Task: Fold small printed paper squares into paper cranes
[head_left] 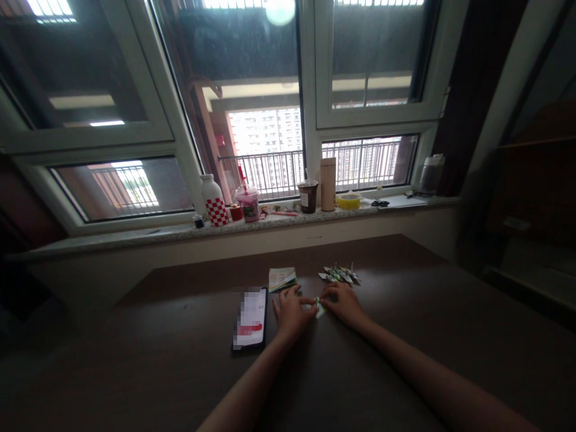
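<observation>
Between my hands, on the dark brown table, lies a small piece of green and white paper (321,309), partly folded. My left hand (293,309) pinches its left side with thumb and fingertips. From the other side, the fingers of my right hand (344,303) close on its upper edge. Just beyond my left hand rests a short stack of printed paper sheets (282,278). A pile of small pointed folded paper pieces (341,274) sits past my right hand. Parts of the held paper are covered by my fingers.
A phone (250,318) lies left of my left hand on the table (180,372). Along the windowsill stand a checkered white bottle (214,201), a pink cup with a straw (247,203), a dark drink cup (308,197), a tan cylinder (328,185), yellow tape (348,201) and scissors (380,203).
</observation>
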### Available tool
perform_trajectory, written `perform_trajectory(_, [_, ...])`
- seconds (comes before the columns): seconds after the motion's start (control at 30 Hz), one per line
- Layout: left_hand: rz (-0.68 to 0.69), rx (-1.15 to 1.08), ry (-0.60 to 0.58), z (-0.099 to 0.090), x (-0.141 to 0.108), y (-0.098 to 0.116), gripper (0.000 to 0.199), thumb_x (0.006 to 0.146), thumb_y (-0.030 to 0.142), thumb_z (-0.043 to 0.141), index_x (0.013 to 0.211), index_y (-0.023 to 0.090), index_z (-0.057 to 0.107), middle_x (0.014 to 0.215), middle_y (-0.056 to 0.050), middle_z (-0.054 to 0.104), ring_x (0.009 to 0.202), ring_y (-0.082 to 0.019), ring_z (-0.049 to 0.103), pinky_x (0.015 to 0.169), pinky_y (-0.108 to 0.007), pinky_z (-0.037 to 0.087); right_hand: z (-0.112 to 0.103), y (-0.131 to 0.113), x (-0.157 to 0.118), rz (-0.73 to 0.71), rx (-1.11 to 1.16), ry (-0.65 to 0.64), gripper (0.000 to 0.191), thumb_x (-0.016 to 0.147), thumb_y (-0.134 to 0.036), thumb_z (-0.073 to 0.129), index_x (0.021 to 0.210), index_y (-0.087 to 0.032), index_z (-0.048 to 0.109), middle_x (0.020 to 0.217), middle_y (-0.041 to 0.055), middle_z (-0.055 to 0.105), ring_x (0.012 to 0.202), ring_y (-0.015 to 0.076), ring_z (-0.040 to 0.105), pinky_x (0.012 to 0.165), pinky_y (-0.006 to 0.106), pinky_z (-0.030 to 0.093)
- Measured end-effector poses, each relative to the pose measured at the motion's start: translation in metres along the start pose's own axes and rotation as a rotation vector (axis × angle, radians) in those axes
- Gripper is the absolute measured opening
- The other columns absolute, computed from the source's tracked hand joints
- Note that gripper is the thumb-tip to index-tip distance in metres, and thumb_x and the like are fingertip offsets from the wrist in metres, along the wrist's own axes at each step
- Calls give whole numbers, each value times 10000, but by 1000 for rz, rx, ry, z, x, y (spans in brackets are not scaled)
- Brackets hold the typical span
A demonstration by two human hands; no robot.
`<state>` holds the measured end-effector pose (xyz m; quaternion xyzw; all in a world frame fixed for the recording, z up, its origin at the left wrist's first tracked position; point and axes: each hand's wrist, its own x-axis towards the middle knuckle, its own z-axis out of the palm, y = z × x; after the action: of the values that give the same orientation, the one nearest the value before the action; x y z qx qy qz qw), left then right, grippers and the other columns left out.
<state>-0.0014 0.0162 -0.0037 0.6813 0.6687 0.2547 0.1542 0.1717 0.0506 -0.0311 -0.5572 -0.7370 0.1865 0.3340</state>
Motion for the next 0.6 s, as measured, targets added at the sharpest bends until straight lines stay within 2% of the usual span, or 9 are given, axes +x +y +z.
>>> perform_trajectory(0.23, [-11, 26, -27, -2, 0, 2, 170, 728, 407, 714, 881, 370, 778, 1443, 11, 508, 1372, -295, 342, 1165, -605, 74, -2, -14, -1, 98, -78, 1, 125, 774, -347, 697, 851, -265, 751, 1129, 51, 630, 1136, 255, 512, 991, 394, 345])
perform_trajectory(0.6, [1, 11, -47, -2, 2, 1, 155, 737, 387, 710, 875, 372, 779, 1434, 37, 516, 1369, -317, 355, 1161, -625, 68, -3, -21, -1, 130, -123, -18, 121, 786, -354, 699, 856, -261, 733, 1119, 45, 604, 1124, 252, 494, 965, 381, 340])
